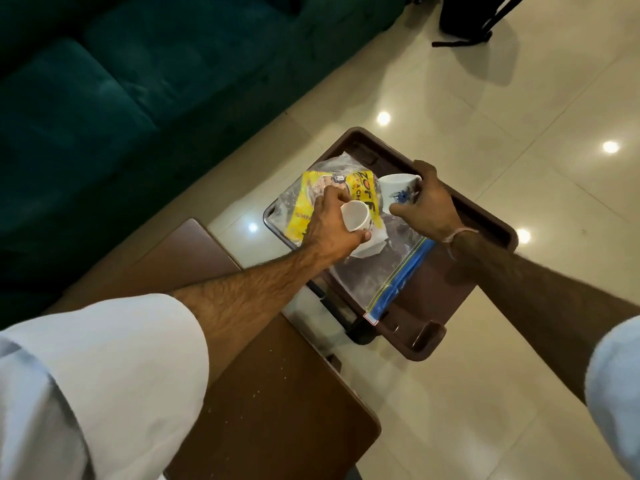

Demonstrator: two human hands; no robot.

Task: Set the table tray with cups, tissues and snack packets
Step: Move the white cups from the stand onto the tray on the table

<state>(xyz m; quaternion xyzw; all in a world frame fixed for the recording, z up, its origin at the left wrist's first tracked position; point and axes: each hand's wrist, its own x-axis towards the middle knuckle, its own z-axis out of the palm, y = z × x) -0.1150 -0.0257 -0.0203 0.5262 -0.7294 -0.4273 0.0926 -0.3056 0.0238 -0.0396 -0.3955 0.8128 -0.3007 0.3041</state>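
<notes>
A brown plastic tray (481, 216) sits on a glass table top. In it lie a yellow snack packet (311, 194) and a clear zip bag (377, 271) with a blue seal strip. My left hand (329, 226) grips a plain white cup (354, 215), tilted with its mouth toward me, over the yellow packet. My right hand (429, 202) holds a white cup with a blue flower print (398, 190), lying on its side above the tray. A white folded tissue (372, 245) shows under my left hand.
A dark green sofa (121, 98) fills the upper left. A brown wooden surface (277, 393) runs under my left arm. Glossy cream floor tiles (519, 98) show around and through the glass. A black stand (464, 22) rests at the top right.
</notes>
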